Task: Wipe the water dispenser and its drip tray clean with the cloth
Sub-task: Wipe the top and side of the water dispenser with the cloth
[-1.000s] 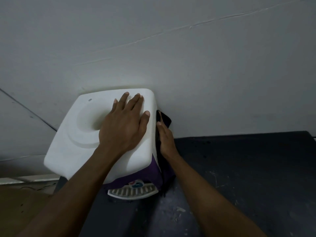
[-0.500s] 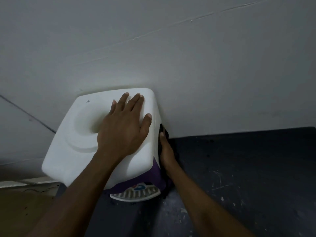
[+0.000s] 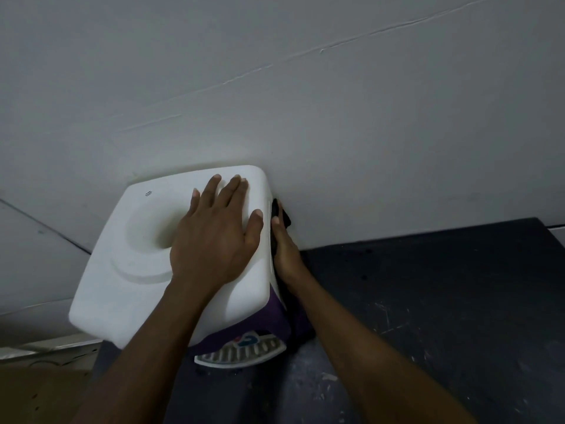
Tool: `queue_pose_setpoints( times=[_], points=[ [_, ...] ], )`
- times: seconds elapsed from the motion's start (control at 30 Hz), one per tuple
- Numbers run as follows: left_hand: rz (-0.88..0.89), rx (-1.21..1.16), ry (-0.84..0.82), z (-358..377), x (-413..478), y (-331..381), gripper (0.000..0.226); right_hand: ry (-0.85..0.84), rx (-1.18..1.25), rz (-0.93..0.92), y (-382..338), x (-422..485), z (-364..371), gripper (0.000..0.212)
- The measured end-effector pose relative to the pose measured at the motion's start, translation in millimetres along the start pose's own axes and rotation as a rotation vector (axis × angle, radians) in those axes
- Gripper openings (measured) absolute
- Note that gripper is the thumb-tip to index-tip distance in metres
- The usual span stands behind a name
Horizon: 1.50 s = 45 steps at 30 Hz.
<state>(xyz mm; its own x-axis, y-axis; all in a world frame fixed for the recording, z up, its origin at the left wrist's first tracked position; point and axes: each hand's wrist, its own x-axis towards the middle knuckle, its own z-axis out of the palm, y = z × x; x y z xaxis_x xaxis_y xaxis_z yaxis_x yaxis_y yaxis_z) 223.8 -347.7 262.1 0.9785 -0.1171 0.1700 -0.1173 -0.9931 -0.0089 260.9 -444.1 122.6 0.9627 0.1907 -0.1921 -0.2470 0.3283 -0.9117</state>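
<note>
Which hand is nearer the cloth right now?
Right. The right hand presses the dark cloth against the right side of the dispenser; the left hand rests flat on its top, apart from it.

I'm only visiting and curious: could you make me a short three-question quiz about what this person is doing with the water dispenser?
1. True or false: the left hand lies flat on the white top of the water dispenser.
2. Against which part of the dispenser does the right hand press the dark cloth? A) its top B) its right side C) its front
3. Short answer: which slotted part at the dispenser's foot does neither hand touch?

Key: 1 true; 2 B; 3 the drip tray.
</note>
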Motion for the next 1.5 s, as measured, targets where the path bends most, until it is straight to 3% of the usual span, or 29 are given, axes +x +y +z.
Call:
queue_pose_setpoints(
  times=[0.27, 0.5, 0.9, 1.23, 1.5],
  points=[
    [-0.003, 0.008, 0.007, 2.2, 0.0, -0.7, 0.069, -0.143, -0.056, -0.099, 46.8, -53.8, -18.9, 0.056],
    [-0.014, -0.004, 0.009, 0.6, 0.2, 0.6, 0.065, -0.035, -0.086, 0.044, 25.2, -4.1, -20.8, 0.053],
    [-0.058, -0.042, 0.006, -0.3, 1.6, 4.3, 0.068, -0.119, -0.026, -0.053, 54.5, -62.3, -22.3, 0.058],
    [-0.113, -0.085, 0.012, -1.3, 3.0, 10.3, 0.077, -0.043, -0.151, 0.06, 14.7, -2.9, -17.9, 0.057],
    [-0.155, -0.047, 0.023, -1.9, 3.4, 20.5, 0.077, -0.112, -0.052, 0.022, 61.9, -67.9, -27.2, 0.057]
  ],
)
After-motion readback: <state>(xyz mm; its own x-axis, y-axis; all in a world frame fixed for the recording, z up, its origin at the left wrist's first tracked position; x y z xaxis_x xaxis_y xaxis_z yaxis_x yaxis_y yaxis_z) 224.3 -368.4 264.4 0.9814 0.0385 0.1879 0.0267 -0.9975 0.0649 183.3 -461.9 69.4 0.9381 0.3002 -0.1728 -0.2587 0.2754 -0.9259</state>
